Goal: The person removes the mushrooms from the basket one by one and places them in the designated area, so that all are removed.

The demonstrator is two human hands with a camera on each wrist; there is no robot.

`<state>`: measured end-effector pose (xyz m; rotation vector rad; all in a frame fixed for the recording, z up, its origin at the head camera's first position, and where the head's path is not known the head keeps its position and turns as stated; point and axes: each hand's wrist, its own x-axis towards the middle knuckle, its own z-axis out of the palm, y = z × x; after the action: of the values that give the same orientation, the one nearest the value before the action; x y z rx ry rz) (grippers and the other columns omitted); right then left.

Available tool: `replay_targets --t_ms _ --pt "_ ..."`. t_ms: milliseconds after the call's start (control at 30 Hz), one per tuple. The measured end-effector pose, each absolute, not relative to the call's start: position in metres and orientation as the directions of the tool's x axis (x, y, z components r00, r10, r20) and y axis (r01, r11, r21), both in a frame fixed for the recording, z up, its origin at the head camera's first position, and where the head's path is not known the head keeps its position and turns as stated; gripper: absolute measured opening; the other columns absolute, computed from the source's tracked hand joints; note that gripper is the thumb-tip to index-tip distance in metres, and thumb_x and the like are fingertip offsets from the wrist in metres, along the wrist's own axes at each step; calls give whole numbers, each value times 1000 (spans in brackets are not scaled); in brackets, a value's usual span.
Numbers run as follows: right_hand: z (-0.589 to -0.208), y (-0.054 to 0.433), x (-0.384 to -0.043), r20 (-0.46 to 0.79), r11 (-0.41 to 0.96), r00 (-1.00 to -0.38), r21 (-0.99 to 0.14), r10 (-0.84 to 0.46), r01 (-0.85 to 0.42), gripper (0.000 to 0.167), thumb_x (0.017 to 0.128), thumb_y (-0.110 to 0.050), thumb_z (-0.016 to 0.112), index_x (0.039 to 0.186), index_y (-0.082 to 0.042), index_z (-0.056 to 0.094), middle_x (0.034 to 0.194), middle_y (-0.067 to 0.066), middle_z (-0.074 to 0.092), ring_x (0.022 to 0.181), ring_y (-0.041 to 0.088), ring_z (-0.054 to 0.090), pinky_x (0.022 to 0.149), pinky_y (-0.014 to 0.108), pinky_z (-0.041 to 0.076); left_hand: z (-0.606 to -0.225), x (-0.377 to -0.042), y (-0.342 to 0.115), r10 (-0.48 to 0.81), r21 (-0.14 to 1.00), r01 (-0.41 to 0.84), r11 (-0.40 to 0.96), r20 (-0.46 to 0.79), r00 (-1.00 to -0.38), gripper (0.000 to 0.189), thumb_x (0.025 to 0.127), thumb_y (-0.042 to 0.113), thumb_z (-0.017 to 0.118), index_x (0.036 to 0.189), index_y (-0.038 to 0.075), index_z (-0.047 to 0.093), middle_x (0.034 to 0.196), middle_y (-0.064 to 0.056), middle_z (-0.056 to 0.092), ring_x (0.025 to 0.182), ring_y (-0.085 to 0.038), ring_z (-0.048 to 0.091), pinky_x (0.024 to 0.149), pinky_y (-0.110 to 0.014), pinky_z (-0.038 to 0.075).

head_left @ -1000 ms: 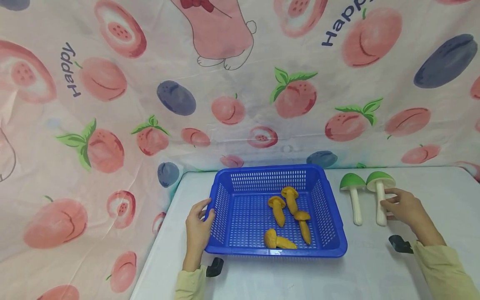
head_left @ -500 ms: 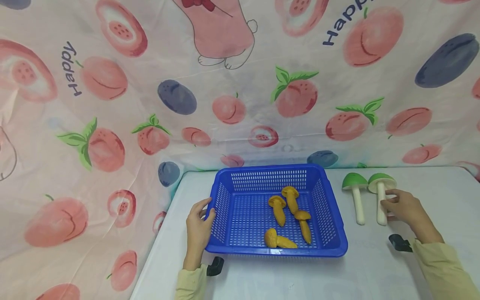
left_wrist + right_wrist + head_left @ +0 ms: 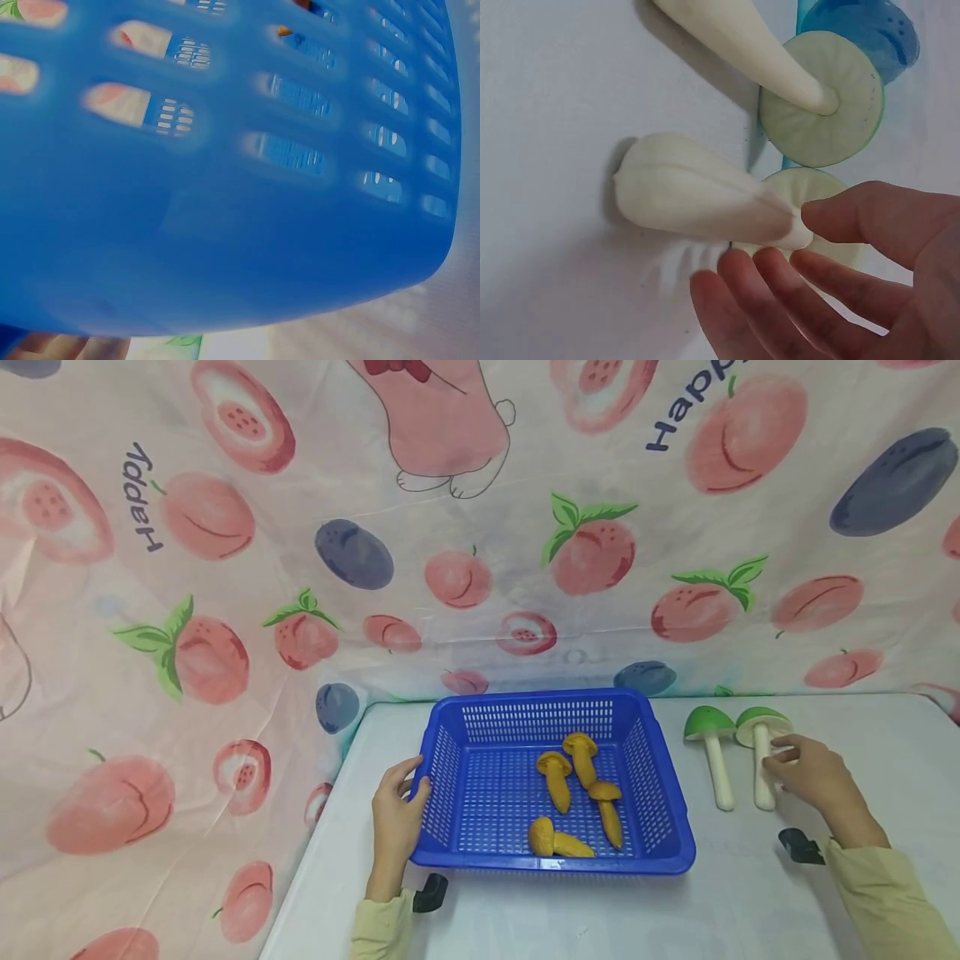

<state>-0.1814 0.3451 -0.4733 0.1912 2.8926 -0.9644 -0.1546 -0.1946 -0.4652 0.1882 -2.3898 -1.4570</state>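
Right hand (image 3: 813, 777) hides mushroom's cap (image 3: 799, 181) — partly.

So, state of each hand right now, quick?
Left hand: holding the basket by its left side.
Right hand: open at the right green mushroom; whether it touches the stem, cannot tell.

Two printed "Happy" words are shown on the fruit-patterned cloth (image 3: 498, 531).
One "Happy" (image 3: 681, 412) in dark letters is seen between 1 and 2 o'clock in the head view, slanted upward, its last letter cut by the top edge; the other "Happy" (image 3: 140, 497) is set near 10 o'clock, turned on its side and read from bottom to top. In the right wrist view, tiny marks (image 3: 871, 97) are borne at 2 o'clock by the underside of a mushroom cap (image 3: 841, 67), too small to be read.
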Motion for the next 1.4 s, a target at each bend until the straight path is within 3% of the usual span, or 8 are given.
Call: replay_targets --t_ms 200,467,833,1067,1400 --pt "-467 339 -177 -2 829 -994 -551 109 91 46 93 -14 58 123 20 46 111 40 60 95 56 58 61 46 51 -466 -155 -195 -286 887 53 459 204 -936 34 94 4 64 128 6 65 132 -13 60 109 -33 67 94 -49 55" --pt "-456 325 -174 46 825 -994 -561 103 59 44 93 -16 60 123 16 50 108 36 63 94 53 61 56 34 48 -467 -156 -196 -287 886 55 461 207 -935 34 94 5 64 128 7 65 133 -13 60 108 -32 67 93 -50 55" --pt "-440 297 -169 87 812 -994 -583 73 9 43 93 -13 60 125 15 51 109 35 62 99 52 61 67 52 55 -466 -155 -196 -290 886 44 462 197 -937 34 94 6 64 128 7 65 133 -13 59 110 -33 66 94 -51 54" --pt "-430 282 -169 153 802 -987 -594 38 -61 39 92 -10 61 123 13 53 107 34 64 94 50 65 67 51 55 -466 -156 -195 -293 883 41 467 198 -935 34 94 6 64 128 7 66 133 -13 60 108 -33 67 95 -51 54" --pt "-415 257 -168 144 793 -990 -604 10 -80 43 94 -12 61 127 14 51 109 34 63 96 49 64 70 53 57 -466 -155 -195 -285 883 49 466 202 -937 35 94 6 63 128 6 65 133 -13 59 109 -35 66 95 -51 54"
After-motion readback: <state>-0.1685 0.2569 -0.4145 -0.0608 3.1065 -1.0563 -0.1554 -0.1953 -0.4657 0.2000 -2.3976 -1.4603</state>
